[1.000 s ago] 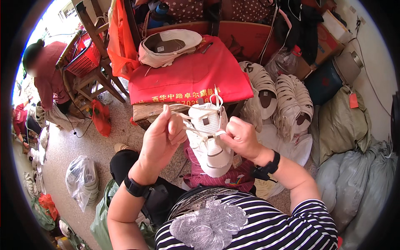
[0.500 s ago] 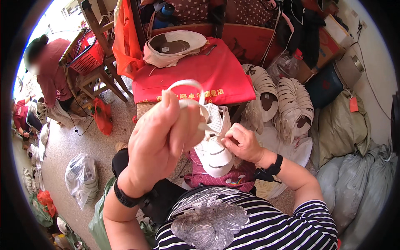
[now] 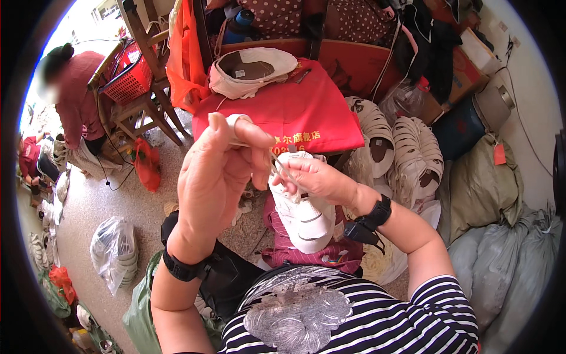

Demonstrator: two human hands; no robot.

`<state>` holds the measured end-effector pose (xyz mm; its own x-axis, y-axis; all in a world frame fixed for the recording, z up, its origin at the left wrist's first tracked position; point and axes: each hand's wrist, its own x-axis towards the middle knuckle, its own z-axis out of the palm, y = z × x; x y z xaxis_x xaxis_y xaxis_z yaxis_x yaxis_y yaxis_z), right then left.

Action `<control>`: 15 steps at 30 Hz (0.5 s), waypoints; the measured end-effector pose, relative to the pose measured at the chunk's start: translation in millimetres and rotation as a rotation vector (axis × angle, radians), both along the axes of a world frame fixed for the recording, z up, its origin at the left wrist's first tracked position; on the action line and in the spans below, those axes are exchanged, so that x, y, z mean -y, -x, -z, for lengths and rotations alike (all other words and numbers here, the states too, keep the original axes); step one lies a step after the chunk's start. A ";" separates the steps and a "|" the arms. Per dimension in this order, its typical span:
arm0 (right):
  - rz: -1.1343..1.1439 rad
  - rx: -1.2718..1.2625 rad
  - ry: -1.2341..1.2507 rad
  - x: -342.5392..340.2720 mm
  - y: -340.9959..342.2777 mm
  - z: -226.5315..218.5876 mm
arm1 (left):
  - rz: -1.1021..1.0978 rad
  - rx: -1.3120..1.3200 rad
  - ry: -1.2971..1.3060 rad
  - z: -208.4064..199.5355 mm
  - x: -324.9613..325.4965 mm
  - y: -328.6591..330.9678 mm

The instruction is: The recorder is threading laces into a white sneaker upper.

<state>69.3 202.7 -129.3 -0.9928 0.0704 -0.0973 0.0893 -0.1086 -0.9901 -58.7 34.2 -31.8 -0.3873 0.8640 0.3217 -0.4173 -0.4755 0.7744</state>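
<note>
A white sneaker (image 3: 309, 224) rests on my lap, its toe toward me, over a maroon striped cloth (image 3: 272, 215). A pale shoelace (image 3: 280, 164) stretches between my hands above the sneaker. My left hand (image 3: 218, 168) is raised to the left of the shoe, the lace looped round its curled forefinger. My right hand (image 3: 321, 180) is closed, pinching the lace right over the sneaker's tongue and eyelets, which it partly hides. Beyond them, another white shoe (image 3: 253, 66) lies on a red cloth (image 3: 318, 115) covering a small table.
Stacked white shoes (image 3: 415, 150) stand right of the table, near a stuffed olive sack (image 3: 486, 189) and grey bags (image 3: 501, 253). On the left floor sits a clear bag of shoes (image 3: 115, 253). A co-worker (image 3: 82, 94) bends beside a wooden chair holding a red basket (image 3: 127, 82).
My right hand has moved left and up over the sneaker to grip the lace. My left hand's fingers have loosened slightly, and the big lace loop above it has been drawn smaller.
</note>
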 end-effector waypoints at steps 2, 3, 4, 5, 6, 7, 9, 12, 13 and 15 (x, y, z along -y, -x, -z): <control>0.076 -0.066 0.067 -10.1 -1.5 -1.1 | -0.074 -0.022 0.041 0.8 6.7 6.8; 0.254 -0.079 0.207 -10.9 -2.2 -7.7 | -0.070 -0.017 0.042 5.1 9.4 13.3; 0.288 -0.094 0.291 -22.5 -3.6 -11.3 | -0.169 0.106 0.089 8.9 14.2 21.2; 0.323 -0.111 0.374 -36.3 -7.5 -15.0 | -0.267 0.228 0.136 13.6 18.3 30.0; 0.319 -0.106 0.377 -40.7 -11.1 -18.0 | -0.306 0.215 0.096 21.6 24.3 41.1; 0.279 -0.110 0.397 -45.7 -15.4 -22.2 | -0.303 0.216 0.097 29.5 25.8 47.6; 0.244 -0.113 0.415 -44.0 -18.7 -28.8 | -0.243 0.292 0.048 39.0 25.4 53.0; 0.279 -0.046 0.318 -29.1 -18.4 -33.8 | -0.198 0.269 0.012 34.6 20.8 52.5; 0.279 -0.047 0.316 -30.5 -18.9 -35.5 | -0.183 0.267 -0.018 31.8 19.4 53.3; 0.231 -0.139 0.358 -32.8 -18.5 -38.7 | -0.205 0.277 -0.005 27.0 20.6 57.0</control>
<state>87.7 235.5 -90.7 -0.9603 0.2781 -0.0229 -0.1085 -0.4480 -0.8874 -115.8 13.6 -58.8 -0.6260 0.7577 0.1842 -0.5070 -0.5750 0.6422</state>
